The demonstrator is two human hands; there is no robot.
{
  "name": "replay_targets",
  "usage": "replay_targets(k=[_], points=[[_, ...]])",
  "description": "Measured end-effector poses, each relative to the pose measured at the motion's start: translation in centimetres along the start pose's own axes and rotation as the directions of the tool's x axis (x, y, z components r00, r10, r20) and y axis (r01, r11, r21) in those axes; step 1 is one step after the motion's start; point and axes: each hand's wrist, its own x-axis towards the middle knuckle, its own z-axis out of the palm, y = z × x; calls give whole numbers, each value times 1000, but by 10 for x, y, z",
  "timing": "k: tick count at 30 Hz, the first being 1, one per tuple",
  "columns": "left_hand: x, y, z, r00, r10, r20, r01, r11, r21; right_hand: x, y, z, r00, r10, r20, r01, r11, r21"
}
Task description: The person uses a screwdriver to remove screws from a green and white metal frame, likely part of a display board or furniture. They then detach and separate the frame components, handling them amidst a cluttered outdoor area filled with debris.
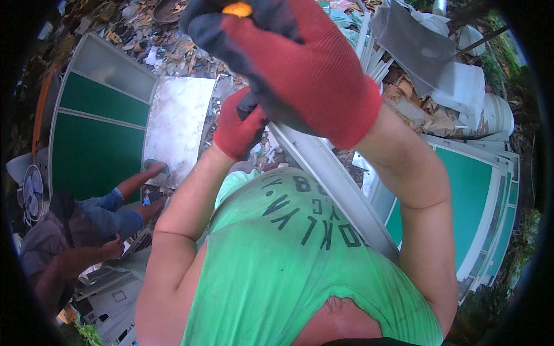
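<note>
Head view: my right hand (300, 63), in a red glove with a dark palm, is raised at the upper edge, its fingers curled in with an orange piece (237, 10) pinched among them. Only a rounded end of that piece shows, so I cannot tell what the rest of it is. Below it and a little to the left is my left hand (239, 127), gloved the same way, fingers bent inward; I cannot tell whether they close on anything, because my right hand and wrist hide part of what lies beyond.

A long pale metal profile (334, 179) starts just right of my left hand and slants down to the right, beneath my right forearm and in front of my green shirt (277, 271). I cannot tell whether either hand touches it.

Left of my hands a whitish panel (179, 121) stands beside a framed green panel (98, 138). Lower left of my hands is another person (118, 222) in blue shorts, with a round fan (33, 193) near. Right of my hands are a grey sheet (412, 46), a white bucket (499, 115) and, lower, stacked green-faced frames (464, 196). Scattered litter (190, 49) covers the ground beyond my left hand.
</note>
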Motion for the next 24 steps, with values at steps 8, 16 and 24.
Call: replay_targets(k=[8, 16, 24], points=[[14, 7, 12, 999, 6, 40, 0, 990, -140, 38, -9, -21, 906, 207, 370, -301, 928, 218], [15, -1, 15, 940, 341, 35, -330, 874, 357, -5, -2, 17, 926, -117, -359, -15, 939, -344], [15, -1, 17, 992, 113, 52, -109, 992, -68, 36, 8, -36, 945, -168, 282, 201, 975, -91]])
